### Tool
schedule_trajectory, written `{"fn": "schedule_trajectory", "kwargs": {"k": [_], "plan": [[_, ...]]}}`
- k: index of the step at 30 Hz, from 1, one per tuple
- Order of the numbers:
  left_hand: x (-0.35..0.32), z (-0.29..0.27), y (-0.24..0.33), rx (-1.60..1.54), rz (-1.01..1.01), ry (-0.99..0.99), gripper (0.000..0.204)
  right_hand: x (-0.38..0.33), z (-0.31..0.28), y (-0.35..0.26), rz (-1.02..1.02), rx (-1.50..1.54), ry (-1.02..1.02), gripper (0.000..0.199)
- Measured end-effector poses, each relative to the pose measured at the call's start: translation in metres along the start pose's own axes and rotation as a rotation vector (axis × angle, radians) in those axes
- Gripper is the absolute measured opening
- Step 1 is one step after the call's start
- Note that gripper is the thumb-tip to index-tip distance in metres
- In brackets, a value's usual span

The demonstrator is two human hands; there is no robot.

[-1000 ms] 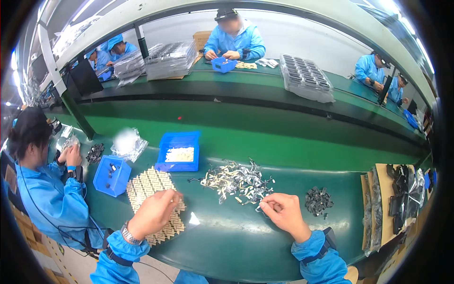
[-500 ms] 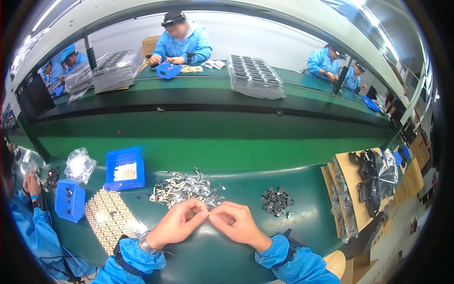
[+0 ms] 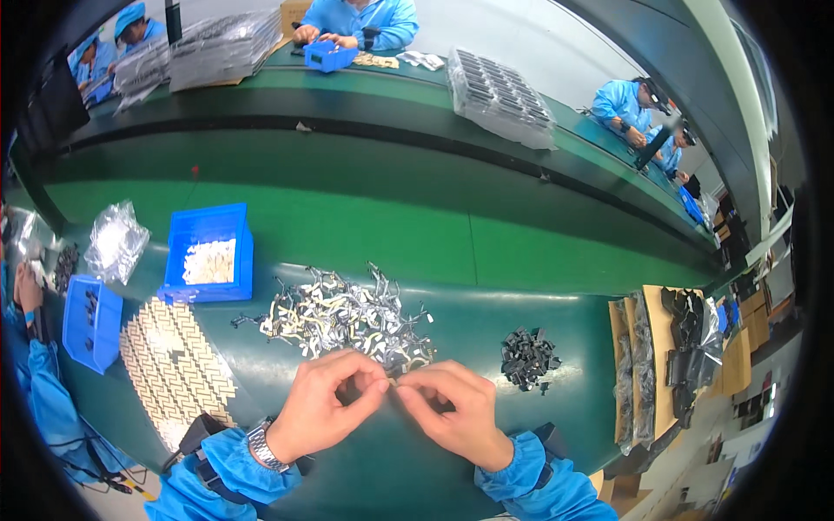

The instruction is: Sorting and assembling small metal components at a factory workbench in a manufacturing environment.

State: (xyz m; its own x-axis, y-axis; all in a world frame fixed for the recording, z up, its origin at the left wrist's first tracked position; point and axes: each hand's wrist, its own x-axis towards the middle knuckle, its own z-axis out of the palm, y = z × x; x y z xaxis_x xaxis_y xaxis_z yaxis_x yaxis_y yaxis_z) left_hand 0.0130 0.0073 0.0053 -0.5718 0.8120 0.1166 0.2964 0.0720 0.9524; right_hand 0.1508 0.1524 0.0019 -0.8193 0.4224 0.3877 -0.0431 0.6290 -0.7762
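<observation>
Left hand: your left hand [image 3: 326, 404] is pinched shut on a small metal clip [image 3: 393, 379], fingertips meeting the other hand.
Right hand: your right hand [image 3: 452, 408] grips the same clip from the opposite side.
Clip location: just above the dark green bench [image 3: 365, 478], at the near edge of the pile of silver metal clips [image 3: 343, 317].
Surroundings: small heap of black plastic parts [image 3: 528, 358] lies right; blue plastic bin of white parts [image 3: 208, 254] sits left.

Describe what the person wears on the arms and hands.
Both hands are bare, without gloves. The left hand has a silver metal wristwatch at the wrist. Both arms have bright blue long sleeves with gathered cuffs. A dark strap lies around each forearm, over the sleeve.
</observation>
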Motion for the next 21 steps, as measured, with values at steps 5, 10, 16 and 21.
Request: {"fn": "schedule_trajectory", "kwargs": {"k": [5,10,16,21], "plan": [[-0.0021,0.0014,-0.0061,-0.013,0.071,0.024,0.007,-0.0022,0.0022,-0.0026,-0.065,-0.123,0.012,0.014],[-0.0041,0.0025,-0.0091,-0.017,0.083,0.046,0.007,-0.0025,0.0014,-0.0047,-0.103,-0.170,0.052,0.016],[-0.0039,-0.0001,-0.0029,0.007,0.047,0.005,0.008,-0.0028,0.0014,-0.0066,-0.123,-0.166,0.045,0.017],[-0.0039,-0.0002,-0.0034,-0.017,0.020,-0.009,0.009,-0.0022,0.0019,-0.0072,-0.121,-0.171,0.033,0.018]]}}
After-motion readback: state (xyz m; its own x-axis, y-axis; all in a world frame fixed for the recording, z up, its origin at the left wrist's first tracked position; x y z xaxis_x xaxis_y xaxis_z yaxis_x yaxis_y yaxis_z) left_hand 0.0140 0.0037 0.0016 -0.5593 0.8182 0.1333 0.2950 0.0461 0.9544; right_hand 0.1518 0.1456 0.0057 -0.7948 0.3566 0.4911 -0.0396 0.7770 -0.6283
